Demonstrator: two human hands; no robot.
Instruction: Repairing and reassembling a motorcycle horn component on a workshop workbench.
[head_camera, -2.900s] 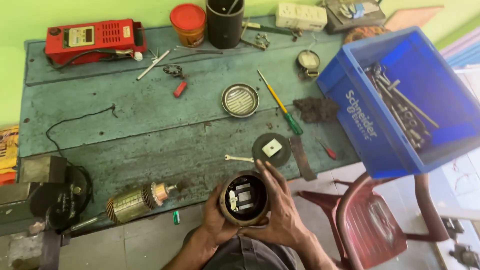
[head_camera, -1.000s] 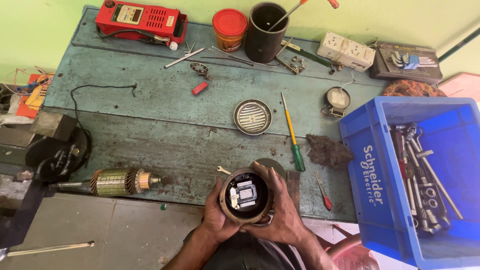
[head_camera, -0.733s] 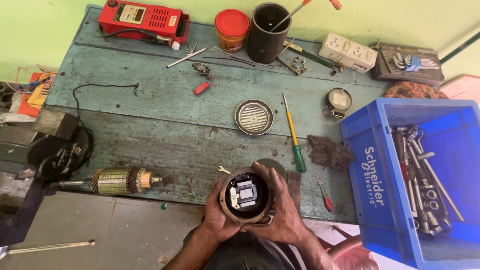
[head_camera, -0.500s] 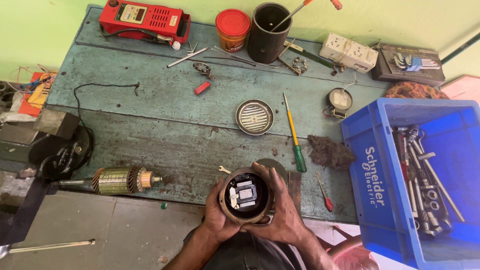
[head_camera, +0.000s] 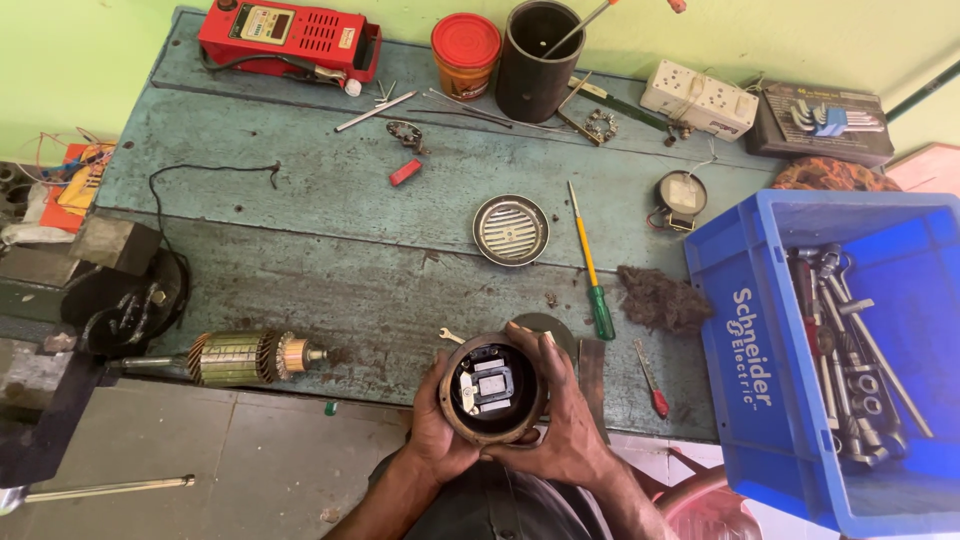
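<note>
Hands meet at the near edge of the desk (head_camera: 300, 250), both wrapped around a round motor housing (head_camera: 492, 390) held open end up. The left hand (head_camera: 435, 430) cups its left wall with fingers curled round it; the right hand (head_camera: 560, 425) grips the right side, fingers over the rim. Inside the housing a pale block with metal contacts is seated, so some fitting looks done (this is a judgement only), while the armature (head_camera: 245, 356) lies apart at the left edge and a round slotted cover (head_camera: 510, 229) rests farther back, neither yet joined. A yellow-and-green screwdriver (head_camera: 590, 265) lies just right of the cover. The worn teal planks stand against a green wall, with a blue crate (head_camera: 740, 330) of wrenches at the right.
</note>
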